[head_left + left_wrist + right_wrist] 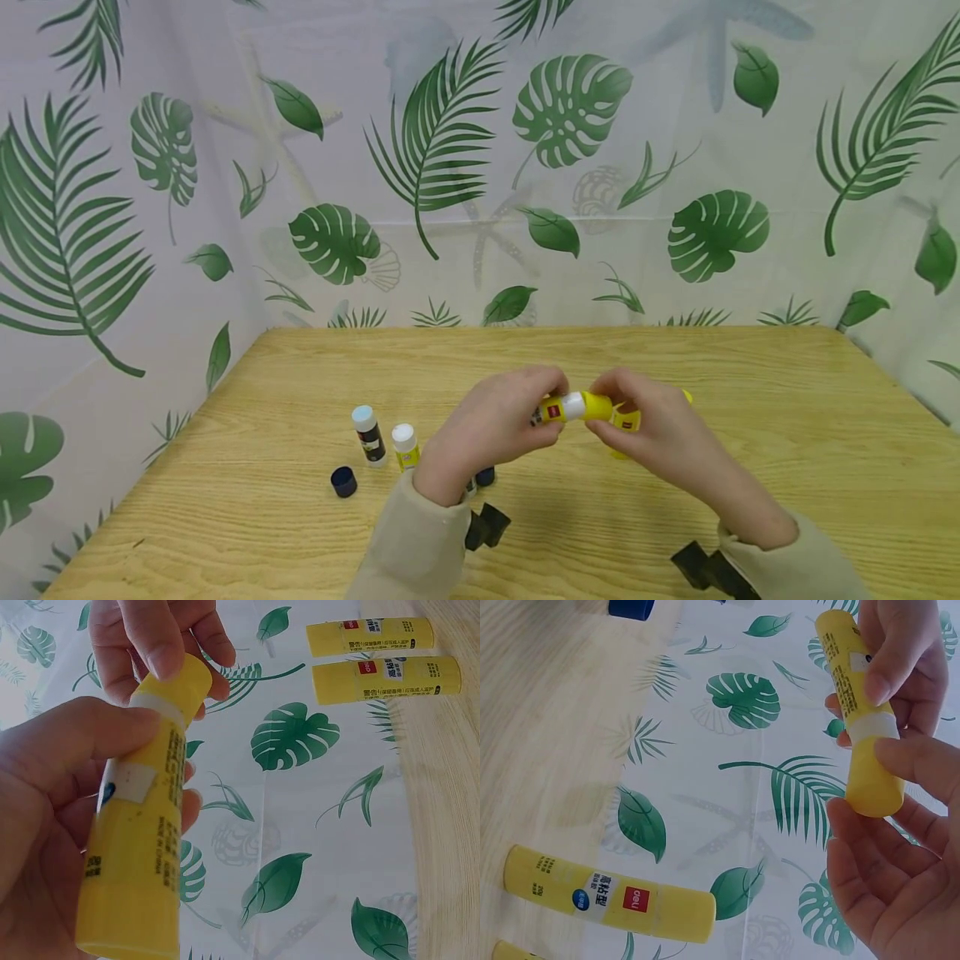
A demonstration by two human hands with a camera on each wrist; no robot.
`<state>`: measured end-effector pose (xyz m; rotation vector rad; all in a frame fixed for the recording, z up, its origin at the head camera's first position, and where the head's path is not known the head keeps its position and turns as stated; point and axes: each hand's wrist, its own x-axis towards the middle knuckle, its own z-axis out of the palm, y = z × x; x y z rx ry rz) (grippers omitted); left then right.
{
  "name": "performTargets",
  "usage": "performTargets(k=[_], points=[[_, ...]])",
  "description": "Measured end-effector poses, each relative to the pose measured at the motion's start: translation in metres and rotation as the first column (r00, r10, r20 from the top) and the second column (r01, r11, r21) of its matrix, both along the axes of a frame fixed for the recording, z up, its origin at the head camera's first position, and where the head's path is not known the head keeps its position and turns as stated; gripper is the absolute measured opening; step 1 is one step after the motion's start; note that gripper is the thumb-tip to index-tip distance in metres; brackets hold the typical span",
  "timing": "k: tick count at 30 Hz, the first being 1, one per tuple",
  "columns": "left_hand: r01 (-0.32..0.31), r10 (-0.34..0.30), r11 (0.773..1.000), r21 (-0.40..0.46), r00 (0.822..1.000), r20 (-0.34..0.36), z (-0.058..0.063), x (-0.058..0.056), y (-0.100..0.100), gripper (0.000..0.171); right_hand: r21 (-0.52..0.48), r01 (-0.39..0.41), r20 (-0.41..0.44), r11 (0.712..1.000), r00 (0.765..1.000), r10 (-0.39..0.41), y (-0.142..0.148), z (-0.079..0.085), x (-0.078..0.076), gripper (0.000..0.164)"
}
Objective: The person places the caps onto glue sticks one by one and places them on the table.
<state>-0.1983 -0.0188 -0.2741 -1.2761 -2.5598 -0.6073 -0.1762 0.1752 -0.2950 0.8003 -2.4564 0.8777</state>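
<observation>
Head view. Stick (553, 409): yellow, held aslant above the surface (225, 517). Left grip (491, 425): curled round its barrel. Right grip (660, 421): thumb and fingers pinching its yellow cap (597, 406). Standing at left: 1 dark stick (370, 440), 1 white-topped yellow stick (407, 456); dark caps (343, 482), 2, loose nearby. Surface: pale, wood-grained. Backdrop (450, 279): white sheet, leaf-printed.

Left wrist view. Barrel: smooth cylinder, apparently plastic, small print, pale patch. Collar (155, 703): white, exposed below the cap. Capped sticks (386, 680): 2, yellow, upright, side by side, apart.

Right wrist view. Cap: short, round, plain, at the barrel's end; label on the nearer capped stick: red square, blue oval. Progress, judged: 2 at left uncapped, 2 at right capped, held 1 midway, its cap unseated; whether coming off or going on, cannot tell.
</observation>
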Motion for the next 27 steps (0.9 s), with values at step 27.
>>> performTargets(k=[27], points=[[0.038, -0.038, 0.999, -0.015, 0.999, -0.005, 0.0009, -0.0004, 0.0015, 0.016, 0.014, -0.056, -0.089, 0.998, 0.994, 0.057, 0.0025, 0.0013, 0.0006, 0.027]])
